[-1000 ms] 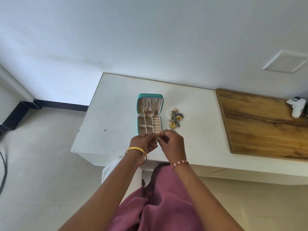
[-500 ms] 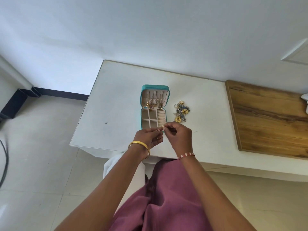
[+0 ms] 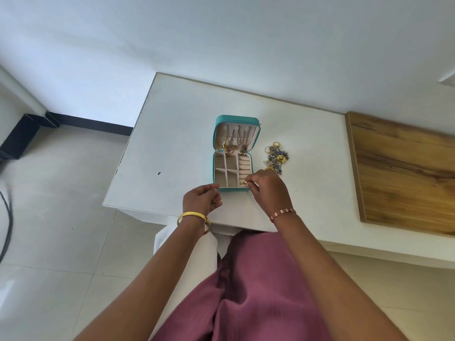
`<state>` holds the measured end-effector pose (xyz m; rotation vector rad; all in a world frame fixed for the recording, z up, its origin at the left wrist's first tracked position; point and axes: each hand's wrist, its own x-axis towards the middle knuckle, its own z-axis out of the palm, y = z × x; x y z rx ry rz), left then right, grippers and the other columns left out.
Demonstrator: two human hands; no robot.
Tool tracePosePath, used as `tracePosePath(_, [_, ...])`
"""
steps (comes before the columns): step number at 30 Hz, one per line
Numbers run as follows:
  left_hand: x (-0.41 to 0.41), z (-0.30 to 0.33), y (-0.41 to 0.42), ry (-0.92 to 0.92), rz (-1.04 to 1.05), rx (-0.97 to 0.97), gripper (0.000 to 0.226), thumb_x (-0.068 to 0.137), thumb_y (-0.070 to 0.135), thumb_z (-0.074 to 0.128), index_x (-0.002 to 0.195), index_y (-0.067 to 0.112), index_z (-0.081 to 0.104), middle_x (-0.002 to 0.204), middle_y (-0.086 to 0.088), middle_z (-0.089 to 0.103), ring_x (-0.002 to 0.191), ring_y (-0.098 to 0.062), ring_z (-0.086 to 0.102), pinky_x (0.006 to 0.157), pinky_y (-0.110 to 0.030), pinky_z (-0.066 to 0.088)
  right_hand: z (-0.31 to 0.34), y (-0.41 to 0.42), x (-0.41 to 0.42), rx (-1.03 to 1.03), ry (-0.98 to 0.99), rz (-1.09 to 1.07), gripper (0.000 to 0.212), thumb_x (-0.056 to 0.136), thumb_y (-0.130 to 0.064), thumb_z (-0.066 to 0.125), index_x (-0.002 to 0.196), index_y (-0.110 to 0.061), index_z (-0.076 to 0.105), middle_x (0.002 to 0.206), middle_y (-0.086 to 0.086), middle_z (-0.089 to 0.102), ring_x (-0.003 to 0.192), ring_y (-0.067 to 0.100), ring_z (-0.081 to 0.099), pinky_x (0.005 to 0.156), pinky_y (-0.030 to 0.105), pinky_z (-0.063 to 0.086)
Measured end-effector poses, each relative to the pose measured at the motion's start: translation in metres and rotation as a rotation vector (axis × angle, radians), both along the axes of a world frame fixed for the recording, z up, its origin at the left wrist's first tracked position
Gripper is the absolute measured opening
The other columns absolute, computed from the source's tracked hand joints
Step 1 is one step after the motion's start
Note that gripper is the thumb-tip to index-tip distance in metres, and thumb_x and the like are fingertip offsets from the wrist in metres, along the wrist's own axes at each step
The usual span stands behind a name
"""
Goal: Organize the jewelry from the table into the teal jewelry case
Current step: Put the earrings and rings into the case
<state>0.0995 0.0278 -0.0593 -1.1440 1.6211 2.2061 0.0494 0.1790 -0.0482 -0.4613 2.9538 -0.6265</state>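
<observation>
A black cable (image 3: 8, 225) curved along the pale tiled floor at the far left, below a black skirting strip (image 3: 91, 123) at the foot of the wall. On the white rectangular table (image 3: 172, 134) a small dark speck (image 3: 159, 173) lay left of the case. The left hand (image 3: 201, 199), with a smooth gold bangle (image 3: 193, 216) on its wrist, hovered just off the near left corner of the case, its fingers curled round a thin ring (image 3: 217, 199). The small teal zip-round jewelry case (image 3: 235, 153) stood open in the middle of the table, its lid propped up and hung with gold chains and pendants (image 3: 230, 148), its cream-lined base split into square compartments on the left and ring rolls on the right. The right hand (image 3: 268, 190), wearing a red-and-white beaded bracelet (image 3: 283, 214), reached over the case's near right corner, thumb and forefinger pinching a small gold ring (image 3: 245, 182) at the nearest ring roll. Just right of the case lay a loose heap of gold rings and blue-and-yellow flower pieces (image 3: 277, 157), the hand covering its near end. Farther right, a brown wooden board (image 3: 403, 173) covered the table surface.
</observation>
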Motion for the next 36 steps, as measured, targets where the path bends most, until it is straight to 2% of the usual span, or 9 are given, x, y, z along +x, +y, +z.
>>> tracePosePath(4, [-0.003, 0.002, 0.003, 0.004, -0.012, -0.014, 0.021, 0.086, -0.004, 0.052, 0.104, -0.002, 0.063, 0.078, -0.009, 0.059, 0.067, -0.019, 0.055, 0.070, -0.027, 0.057, -0.002, -0.001, -0.001, 0.092, 0.120, 0.080, 0.008, 0.076, 0.000, 0.066, 0.078, -0.006, 0.072, 0.073, 0.010, 0.065, 0.078, 0.030, 0.059, 0.058, 0.028, 0.046])
tracePosePath(9, [-0.006, 0.004, 0.003, -0.014, 0.004, -0.023, 0.025, 0.087, -0.002, 0.052, 0.110, -0.004, 0.061, 0.095, -0.014, 0.059, 0.078, -0.024, 0.055, 0.085, -0.038, 0.052, -0.007, -0.006, -0.007, 0.215, 0.174, 0.159, 0.026, 0.047, 0.007, 0.081, 0.057, -0.013, 0.068, 0.055, 0.000, 0.058, 0.059, 0.022, 0.057, 0.042, 0.020, 0.043])
tracePosePath(16, [-0.005, 0.006, 0.004, -0.015, 0.009, -0.008, 0.024, 0.086, -0.003, 0.053, 0.108, -0.003, 0.062, 0.089, -0.013, 0.059, 0.071, -0.021, 0.055, 0.078, -0.033, 0.054, -0.015, -0.011, -0.006, 0.239, 0.203, 0.152, 0.028, 0.040, 0.010, 0.079, 0.055, -0.012, 0.069, 0.052, 0.001, 0.058, 0.055, 0.022, 0.056, 0.042, 0.017, 0.037])
tracePosePath(19, [-0.006, 0.010, 0.007, -0.004, 0.026, 0.009, 0.022, 0.087, -0.004, 0.051, 0.105, -0.001, 0.063, 0.080, -0.010, 0.059, 0.067, -0.018, 0.054, 0.075, -0.030, 0.055, -0.017, -0.006, -0.005, 0.047, 0.143, 0.050, 0.023, 0.067, 0.012, 0.066, 0.081, -0.005, 0.075, 0.075, 0.012, 0.069, 0.077, 0.031, 0.060, 0.061, 0.027, 0.047])
tracePosePath(21, [-0.005, 0.013, 0.009, 0.014, 0.024, 0.017, 0.022, 0.089, -0.005, 0.048, 0.103, 0.001, 0.063, 0.075, -0.008, 0.059, 0.065, -0.016, 0.054, 0.073, -0.027, 0.055, -0.008, -0.002, 0.002, -0.226, 0.085, -0.206, 0.026, 0.081, 0.009, 0.055, 0.097, -0.002, 0.071, 0.093, 0.015, 0.071, 0.089, 0.028, 0.061, 0.076, 0.025, 0.046])
tracePosePath(23, [-0.004, 0.015, 0.012, 0.023, 0.017, 0.021, 0.023, 0.090, -0.005, 0.046, 0.104, 0.001, 0.063, 0.076, -0.008, 0.059, 0.066, -0.016, 0.055, 0.074, -0.026, 0.055, 0.004, -0.001, 0.012, -0.488, 0.077, -0.550, 0.024, 0.084, 0.005, 0.054, 0.100, -0.004, 0.070, 0.099, 0.013, 0.071, 0.089, 0.019, 0.063, 0.079, 0.018, 0.044])
tracePosePath(25, [-0.002, 0.017, 0.017, 0.027, 0.010, 0.036, 0.023, 0.090, -0.005, 0.046, 0.106, -0.001, 0.062, 0.076, -0.008, 0.059, 0.065, -0.016, 0.055, 0.072, -0.025, 0.056, 0.013, -0.005, 0.021, -0.607, 0.003, -0.682, 0.022, 0.084, 0.002, 0.056, 0.098, -0.007, 0.071, 0.094, 0.010, 0.071, 0.076, 0.009, 0.061, 0.071, 0.012, 0.043])
tracePosePath(30, [0.005, 0.030, 0.026, 0.037, 0.062, 0.227, 0.023, 0.087, -0.009, 0.049, 0.108, -0.006, 0.059, 0.079, -0.013, 0.061, 0.070, -0.021, 0.060, 0.066, -0.022, 0.056, 0.025, -0.027, 0.046, -0.618, -0.158, -0.426, 0.016, 0.079, 0.000, 0.063, 0.091, -0.010, 0.070, 0.089, 0.006, 0.070, 0.068, 0.004, 0.058, 0.063, 0.004, 0.044])
tracePosePath(36, [0.003, 0.047, 0.024, 0.007, 0.114, 0.471, 0.029, 0.087, -0.007, 0.048, 0.115, -0.004, 0.055, 0.083, -0.015, 0.063, 0.074, -0.024, 0.066, 0.075, -0.027, 0.055, 0.030, -0.034, 0.059, -0.423, 0.043, -0.178, 0.020, 0.077, 0.003, 0.062, 0.094, -0.005, 0.069, 0.092, 0.012, 0.065, 0.086, 0.024, 0.059, 0.070, 0.030, 0.052])
